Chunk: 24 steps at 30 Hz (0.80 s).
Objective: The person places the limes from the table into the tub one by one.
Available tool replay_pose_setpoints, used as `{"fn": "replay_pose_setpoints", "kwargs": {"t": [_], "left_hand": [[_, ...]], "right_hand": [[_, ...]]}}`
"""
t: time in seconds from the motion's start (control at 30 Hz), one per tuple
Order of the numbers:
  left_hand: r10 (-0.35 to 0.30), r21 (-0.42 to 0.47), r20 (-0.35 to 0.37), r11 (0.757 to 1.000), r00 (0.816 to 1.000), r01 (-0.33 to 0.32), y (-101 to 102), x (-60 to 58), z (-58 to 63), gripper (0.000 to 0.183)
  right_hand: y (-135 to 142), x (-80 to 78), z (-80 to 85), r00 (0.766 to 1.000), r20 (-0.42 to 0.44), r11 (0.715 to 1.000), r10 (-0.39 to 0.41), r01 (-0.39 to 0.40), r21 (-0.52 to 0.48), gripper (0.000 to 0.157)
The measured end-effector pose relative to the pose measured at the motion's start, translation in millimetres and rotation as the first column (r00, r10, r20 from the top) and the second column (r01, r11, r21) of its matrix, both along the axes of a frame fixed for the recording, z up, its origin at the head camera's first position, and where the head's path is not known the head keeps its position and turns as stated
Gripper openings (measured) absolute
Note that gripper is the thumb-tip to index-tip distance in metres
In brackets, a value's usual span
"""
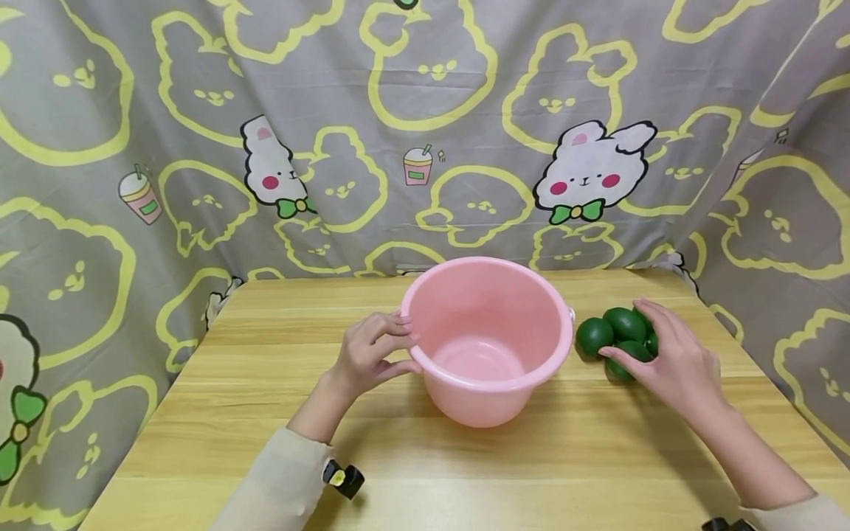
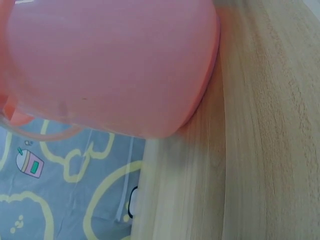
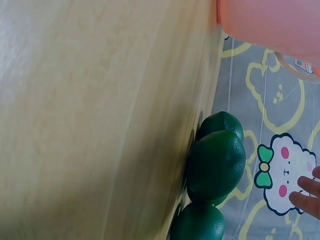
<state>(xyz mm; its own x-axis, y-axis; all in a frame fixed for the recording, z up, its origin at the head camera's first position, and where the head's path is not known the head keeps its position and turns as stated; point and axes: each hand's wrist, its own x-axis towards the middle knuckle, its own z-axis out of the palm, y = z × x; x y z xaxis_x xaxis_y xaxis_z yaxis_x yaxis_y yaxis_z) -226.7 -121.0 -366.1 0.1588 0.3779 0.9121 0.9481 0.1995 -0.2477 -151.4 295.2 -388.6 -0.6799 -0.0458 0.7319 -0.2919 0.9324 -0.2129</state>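
Observation:
A pink plastic bucket [image 1: 483,402] stands upright on the wooden table, with nothing inside it. My left hand [image 1: 375,350] grips its left rim, thumb outside and low, fingers at the edge. That hand is out of sight in the left wrist view, where the bucket's side wall [image 2: 115,65] fills the upper part. Right of the bucket lies a cluster of several dark green limes [image 1: 594,338]. Over them my right hand [image 1: 684,369] reaches with thumb and fingers spread apart, partly covering the cluster. In the right wrist view its fingertips [image 3: 305,195] stand apart from the limes [image 3: 216,165].
The wooden table [image 1: 279,398] runs back to a grey curtain [image 1: 465,214] printed with yellow outlines and white cartoon animals. The curtain also closes in both sides. A thin bucket handle [image 2: 50,135] hangs on the bucket's far side. A black wrist camera [image 1: 344,478] sits at the left sleeve.

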Motion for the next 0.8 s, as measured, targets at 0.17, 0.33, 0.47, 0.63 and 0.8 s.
{"fn": "replay_pose_setpoints", "kwargs": {"t": [0.17, 0.33, 0.47, 0.63, 0.8], "left_hand": [[0.001, 0.000, 0.004, 1.000, 1.000, -0.001, -0.3, -0.1, -0.3, 0.039], [-0.003, 0.000, 0.007, 1.000, 1.000, 0.003, -0.3, -0.3, -0.2, 0.038], [-0.001, 0.001, 0.006, 1.000, 1.000, 0.001, -0.1, 0.0, -0.4, 0.039], [0.003, 0.003, 0.008, 1.000, 1.000, -0.003, 0.2, 0.0, -0.9, 0.039], [-0.001, 0.014, 0.008, 1.000, 1.000, 0.000, 0.8, -0.2, -1.8, 0.039]], "right_hand": [[-0.6, 2.1, -0.7, 0.994, 0.099, 0.999, -0.043, 0.046, -0.029, 0.087], [-0.2, 2.9, -2.8, 0.970, 0.227, 0.994, -0.085, 0.097, -0.043, 0.084], [1.9, 2.1, -4.9, 0.942, 0.321, 0.991, -0.104, 0.125, -0.046, 0.085], [3.8, 1.0, -6.6, 0.912, 0.393, 0.987, -0.119, 0.150, -0.049, 0.085], [4.3, 0.6, -6.9, 0.887, 0.442, 0.985, -0.134, 0.170, -0.042, 0.087]]}}
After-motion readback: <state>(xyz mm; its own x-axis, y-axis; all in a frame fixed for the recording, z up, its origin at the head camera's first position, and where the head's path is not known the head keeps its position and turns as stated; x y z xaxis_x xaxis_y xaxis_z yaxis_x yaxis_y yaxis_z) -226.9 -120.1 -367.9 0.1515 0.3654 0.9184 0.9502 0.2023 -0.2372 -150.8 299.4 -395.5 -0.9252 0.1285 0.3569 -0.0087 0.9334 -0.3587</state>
